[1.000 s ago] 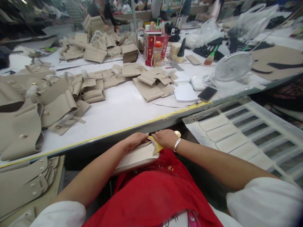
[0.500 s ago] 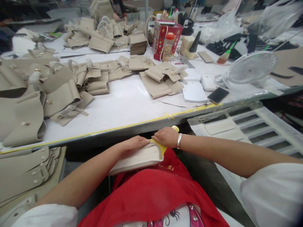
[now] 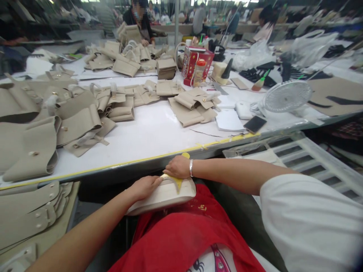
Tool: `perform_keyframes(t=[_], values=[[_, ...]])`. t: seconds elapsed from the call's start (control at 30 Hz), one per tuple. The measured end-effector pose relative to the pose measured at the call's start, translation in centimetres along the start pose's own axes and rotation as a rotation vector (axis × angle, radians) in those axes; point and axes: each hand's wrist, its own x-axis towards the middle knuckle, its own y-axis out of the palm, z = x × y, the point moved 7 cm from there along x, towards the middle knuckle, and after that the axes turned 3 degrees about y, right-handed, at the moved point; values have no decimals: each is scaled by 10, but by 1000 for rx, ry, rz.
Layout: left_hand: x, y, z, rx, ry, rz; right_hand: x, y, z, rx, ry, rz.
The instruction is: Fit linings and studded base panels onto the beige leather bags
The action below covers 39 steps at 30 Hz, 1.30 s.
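Observation:
On my lap, over a red apron, rests a padded cream bag piece with a rounded right end. My left hand grips its upper left side, fingers pressed together along the top; the underside of the grip is hidden. My right hand is closed round a yellow tool with a rounded end above the fist. The tool's curved, pointed lower part lies against the cream surface, just right of my left fingertips. Its middle is hidden by my fingers.
Beige bag parts lie heaped across the white table. A phone, a small fan and a red box stand to the right. Strap pieces are stacked at left. A co-worker is behind the table.
My right hand and the yellow tool have moved left along the bag piece, baring its right end. My left hand has also shifted left and down. The view has tilted up.

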Motion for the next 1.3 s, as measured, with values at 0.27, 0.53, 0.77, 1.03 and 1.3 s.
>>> perform_keyframes(t=[0.27, 0.53, 0.77, 1.03, 1.3], values=[[-38, -11, 4, 303, -164, -115, 0, -23, -14, 74, 197, -47], [-3, 21, -98, 321, 240, -147, -131, 0, -103, 476, 619, 55], [19, 38, -111, 445, 245, -337, -187, 60, -35, 1387, 511, 302], [12, 45, -110, 477, 328, -463, -161, 58, -2, 1530, 399, 331], [9, 42, -105, 411, 461, -471, -145, 64, -2, 1533, 399, 271]])
